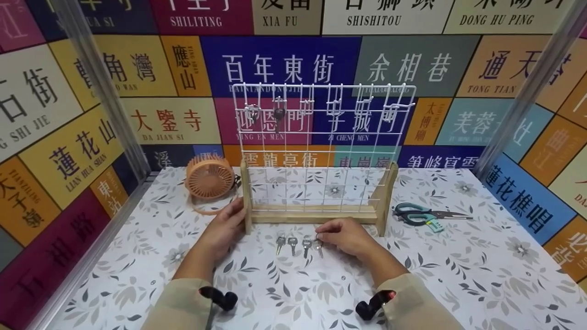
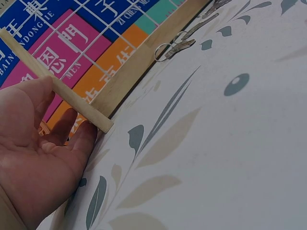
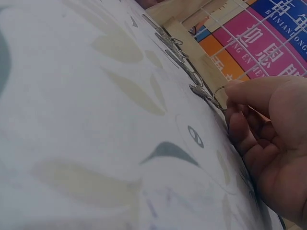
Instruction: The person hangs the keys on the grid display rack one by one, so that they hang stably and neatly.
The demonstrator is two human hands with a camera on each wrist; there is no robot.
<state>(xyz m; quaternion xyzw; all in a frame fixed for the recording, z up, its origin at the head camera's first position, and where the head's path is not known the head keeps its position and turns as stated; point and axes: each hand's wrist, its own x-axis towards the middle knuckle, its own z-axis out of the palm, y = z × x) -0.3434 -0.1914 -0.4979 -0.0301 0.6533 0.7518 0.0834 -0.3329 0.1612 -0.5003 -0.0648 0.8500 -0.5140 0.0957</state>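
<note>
A white wire grid rack (image 1: 293, 150) stands upright between two wooden uprights. My left hand (image 1: 224, 231) holds the left wooden upright (image 2: 72, 98) low down, thumb and fingers around its edge. In front of the rack, several metal keys (image 1: 292, 245) with rings lie in a row on the table. My right hand (image 1: 347, 236) is at the row's right end, where thumb and forefinger pinch the split ring (image 3: 218, 93) of the rightmost key (image 3: 200, 92). Up on the rack's hooks, one key (image 1: 279, 114) hangs near the left, with another (image 1: 253, 113) beside it.
An orange fan (image 1: 210, 178) stands behind my left hand, left of the rack. Teal-handled scissors (image 1: 424, 214) lie to the right of the rack. Leaf-patterned covering spreads over the table (image 1: 293, 293), and a wall of colourful signs (image 1: 279, 59) rises behind.
</note>
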